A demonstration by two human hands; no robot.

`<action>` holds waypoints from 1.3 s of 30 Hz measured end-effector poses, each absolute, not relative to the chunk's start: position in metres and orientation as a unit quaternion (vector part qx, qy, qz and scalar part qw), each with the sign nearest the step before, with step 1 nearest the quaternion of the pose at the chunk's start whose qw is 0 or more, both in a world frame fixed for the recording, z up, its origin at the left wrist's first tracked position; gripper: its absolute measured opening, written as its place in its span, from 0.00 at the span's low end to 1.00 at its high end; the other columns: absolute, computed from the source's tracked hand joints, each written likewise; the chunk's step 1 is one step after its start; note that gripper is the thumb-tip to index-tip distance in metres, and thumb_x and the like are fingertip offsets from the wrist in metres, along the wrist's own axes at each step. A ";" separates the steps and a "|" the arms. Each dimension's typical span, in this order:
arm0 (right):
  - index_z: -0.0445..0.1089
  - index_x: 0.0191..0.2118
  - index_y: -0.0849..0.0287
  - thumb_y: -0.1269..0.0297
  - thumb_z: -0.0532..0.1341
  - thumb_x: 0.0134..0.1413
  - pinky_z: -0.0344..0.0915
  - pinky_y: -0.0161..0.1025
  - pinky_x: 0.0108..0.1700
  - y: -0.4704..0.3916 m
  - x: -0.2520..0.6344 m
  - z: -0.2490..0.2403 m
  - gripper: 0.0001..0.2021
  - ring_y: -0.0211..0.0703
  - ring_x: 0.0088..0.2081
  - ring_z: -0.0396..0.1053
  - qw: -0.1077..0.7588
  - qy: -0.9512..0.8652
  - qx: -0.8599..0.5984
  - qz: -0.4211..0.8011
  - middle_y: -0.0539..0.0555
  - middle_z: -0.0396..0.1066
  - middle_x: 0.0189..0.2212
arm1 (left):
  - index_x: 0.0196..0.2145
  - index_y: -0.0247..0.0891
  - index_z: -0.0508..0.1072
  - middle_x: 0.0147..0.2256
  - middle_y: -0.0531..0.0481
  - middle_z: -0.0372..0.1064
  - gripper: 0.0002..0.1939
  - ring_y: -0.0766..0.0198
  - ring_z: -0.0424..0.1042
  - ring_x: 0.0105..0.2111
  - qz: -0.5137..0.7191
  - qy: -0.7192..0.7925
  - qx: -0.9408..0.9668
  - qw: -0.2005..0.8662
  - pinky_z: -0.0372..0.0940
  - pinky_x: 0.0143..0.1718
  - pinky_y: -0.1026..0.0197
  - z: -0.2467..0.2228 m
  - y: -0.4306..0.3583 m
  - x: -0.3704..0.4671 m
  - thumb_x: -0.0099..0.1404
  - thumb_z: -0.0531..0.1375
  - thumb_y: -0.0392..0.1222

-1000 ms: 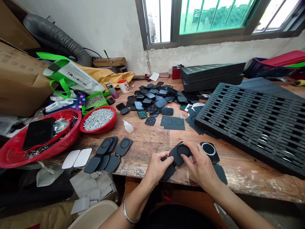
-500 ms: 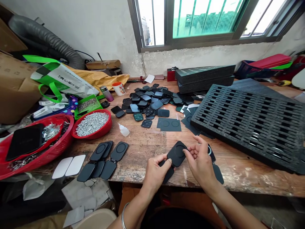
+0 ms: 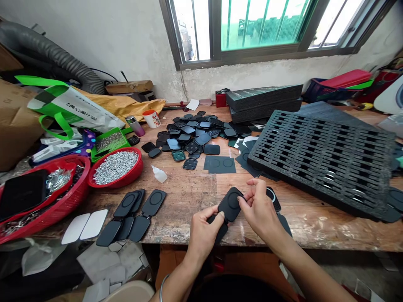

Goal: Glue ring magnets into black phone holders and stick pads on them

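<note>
A black folding charger pad (image 3: pixel 231 204), two hinged panels with a raised ring on the upper one, is held above the table's front edge. My left hand (image 3: pixel 204 230) is closed on its lower left side, thumb on top near the hinge. My right hand (image 3: pixel 258 208) pinches the upper panel's right edge with thumb and fingertips. Partly behind that hand lies another black hinged pad (image 3: pixel 273 198) with a pale ring. Several finished-looking black hinged pads (image 3: pixel 153 203) rest to the left, overlapping. Two white rounded sheets (image 3: pixel 93 224) lie beside them.
A heap of black panels (image 3: pixel 192 132) covers the table's middle back. Dark sheets with ring outlines (image 3: pixel 222 165) lie before it. At right stands a slotted black foam tray (image 3: pixel 315 155). A white squeeze bottle (image 3: pixel 159 174) and a red basket of screws (image 3: pixel 116 167) are at left.
The view has shifted slightly to the right. Both hands keep their hold on the black pad, with the right fingers still at its edge.
</note>
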State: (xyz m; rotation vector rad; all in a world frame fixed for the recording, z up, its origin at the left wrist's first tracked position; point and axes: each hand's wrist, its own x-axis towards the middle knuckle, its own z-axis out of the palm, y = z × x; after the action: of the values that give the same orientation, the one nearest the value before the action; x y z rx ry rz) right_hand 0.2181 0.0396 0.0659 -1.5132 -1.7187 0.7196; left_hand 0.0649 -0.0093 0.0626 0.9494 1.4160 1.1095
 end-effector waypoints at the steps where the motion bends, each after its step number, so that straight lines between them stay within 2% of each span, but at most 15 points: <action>1: 0.51 0.48 0.57 0.68 0.55 0.52 0.62 0.37 0.29 0.040 0.219 0.068 0.18 0.40 0.24 0.67 0.347 -0.679 -0.587 0.272 0.47 0.63 0.26 | 0.36 0.31 0.80 0.22 0.49 0.72 0.14 0.66 0.66 0.21 0.467 0.593 0.396 0.523 0.60 0.23 0.68 0.063 -0.010 0.065 0.56 0.62 0.44; 5: 0.54 0.49 0.58 0.66 0.56 0.55 0.63 0.41 0.32 0.043 0.224 0.079 0.16 0.48 0.32 0.70 0.276 -0.734 -0.590 0.193 0.55 0.68 0.34 | 0.37 0.31 0.80 0.21 0.49 0.72 0.15 0.66 0.66 0.21 0.471 0.592 0.380 0.532 0.61 0.23 0.68 0.064 -0.012 0.064 0.55 0.63 0.44; 8: 0.57 0.49 0.59 0.57 0.61 0.51 0.64 0.45 0.35 0.047 0.229 0.083 0.22 0.57 0.41 0.69 0.272 -0.738 -0.607 0.114 0.64 0.66 0.44 | 0.38 0.31 0.79 0.21 0.49 0.72 0.16 0.67 0.67 0.20 0.483 0.575 0.331 0.570 0.61 0.23 0.68 0.065 -0.013 0.063 0.55 0.63 0.44; 10: 0.57 0.50 0.59 0.53 0.64 0.46 0.65 0.44 0.35 0.048 0.227 0.081 0.27 0.54 0.39 0.69 0.295 -0.719 -0.608 0.160 0.63 0.65 0.45 | 0.39 0.32 0.78 0.22 0.49 0.72 0.16 0.67 0.67 0.20 0.491 0.557 0.297 0.600 0.62 0.23 0.67 0.065 -0.013 0.063 0.55 0.63 0.44; 13: 0.58 0.49 0.56 0.54 0.67 0.40 0.65 0.40 0.34 0.044 0.215 0.074 0.30 0.44 0.31 0.69 0.339 -0.661 -0.582 0.330 0.54 0.69 0.38 | 0.40 0.32 0.78 0.23 0.49 0.73 0.17 0.66 0.68 0.21 0.499 0.543 0.279 0.615 0.63 0.23 0.67 0.064 -0.013 0.066 0.55 0.64 0.45; 16: 0.64 0.40 0.56 0.56 0.69 0.37 0.63 0.36 0.33 0.040 0.202 0.067 0.22 0.42 0.31 0.67 0.399 -0.582 -0.578 0.410 0.48 0.69 0.31 | 0.40 0.32 0.78 0.22 0.49 0.72 0.17 0.66 0.68 0.21 0.495 0.552 0.300 0.600 0.63 0.23 0.67 0.063 -0.014 0.072 0.55 0.65 0.46; 19: 0.66 0.26 0.59 0.53 0.66 0.42 0.58 0.34 0.29 0.043 0.198 0.060 0.14 0.37 0.26 0.62 0.431 -0.539 -0.556 0.462 0.46 0.65 0.22 | 0.38 0.33 0.79 0.22 0.49 0.72 0.16 0.66 0.68 0.21 0.478 0.561 0.338 0.585 0.62 0.23 0.68 0.063 -0.019 0.076 0.56 0.64 0.46; 21: 0.64 0.21 0.59 0.51 0.63 0.47 0.54 0.33 0.25 0.048 0.200 0.055 0.17 0.35 0.23 0.57 0.452 -0.512 -0.531 0.502 0.46 0.61 0.18 | 0.39 0.33 0.79 0.23 0.49 0.73 0.16 0.66 0.68 0.22 0.476 0.556 0.346 0.588 0.63 0.24 0.67 0.062 -0.022 0.078 0.57 0.64 0.46; 24: 0.61 0.18 0.59 0.48 0.61 0.50 0.50 0.32 0.21 0.057 0.207 0.049 0.21 0.33 0.19 0.54 0.499 -0.428 -0.501 0.563 0.45 0.59 0.16 | 0.40 0.32 0.78 0.23 0.48 0.73 0.16 0.66 0.68 0.22 0.480 0.539 0.334 0.606 0.63 0.24 0.67 0.061 -0.024 0.078 0.58 0.63 0.46; 26: 0.62 0.19 0.59 0.46 0.60 0.50 0.51 0.32 0.19 0.063 0.214 0.047 0.21 0.33 0.17 0.54 0.493 -0.361 -0.484 0.626 0.46 0.60 0.15 | 0.41 0.31 0.78 0.24 0.48 0.73 0.17 0.65 0.69 0.23 0.486 0.527 0.310 0.624 0.64 0.25 0.67 0.060 -0.023 0.076 0.57 0.64 0.46; 29: 0.67 0.23 0.60 0.43 0.57 0.51 0.58 0.35 0.18 0.066 0.227 0.050 0.23 0.37 0.16 0.60 0.425 -0.292 -0.441 0.734 0.50 0.66 0.16 | 0.41 0.31 0.77 0.25 0.47 0.74 0.18 0.65 0.70 0.23 0.501 0.514 0.268 0.642 0.65 0.26 0.66 0.059 -0.019 0.074 0.56 0.65 0.46; 32: 0.70 0.28 0.62 0.43 0.55 0.55 0.65 0.36 0.22 0.059 0.233 0.055 0.23 0.39 0.20 0.67 0.408 -0.294 -0.395 0.769 0.54 0.70 0.20 | 0.41 0.32 0.77 0.24 0.47 0.73 0.18 0.65 0.70 0.22 0.514 0.514 0.246 0.641 0.65 0.25 0.66 0.058 -0.017 0.073 0.55 0.65 0.45; 35: 0.68 0.33 0.61 0.52 0.65 0.49 0.67 0.34 0.26 0.046 0.226 0.058 0.16 0.37 0.23 0.68 0.406 -0.376 -0.385 0.739 0.52 0.72 0.23 | 0.41 0.33 0.77 0.25 0.48 0.74 0.16 0.66 0.71 0.23 0.531 0.508 0.234 0.636 0.65 0.26 0.67 0.054 -0.016 0.074 0.56 0.65 0.45; 37: 0.67 0.39 0.59 0.59 0.71 0.40 0.69 0.34 0.27 0.038 0.218 0.057 0.19 0.38 0.26 0.70 0.404 -0.414 -0.386 0.719 0.51 0.74 0.29 | 0.41 0.34 0.77 0.27 0.48 0.75 0.16 0.67 0.71 0.24 0.543 0.501 0.237 0.632 0.66 0.28 0.67 0.051 -0.016 0.074 0.56 0.65 0.44; 39: 0.65 0.42 0.58 0.60 0.71 0.40 0.70 0.35 0.27 0.034 0.211 0.055 0.23 0.40 0.29 0.72 0.419 -0.420 -0.386 0.706 0.52 0.74 0.34 | 0.41 0.34 0.77 0.28 0.48 0.75 0.15 0.67 0.71 0.25 0.549 0.496 0.244 0.627 0.66 0.29 0.67 0.049 -0.016 0.075 0.57 0.65 0.44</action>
State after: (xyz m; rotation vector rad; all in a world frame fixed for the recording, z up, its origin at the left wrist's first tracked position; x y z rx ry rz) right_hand 0.2105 0.0338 0.0545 -0.9690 -1.0537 1.7707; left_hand 0.0747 -0.0163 0.0489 0.5586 1.1381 1.2580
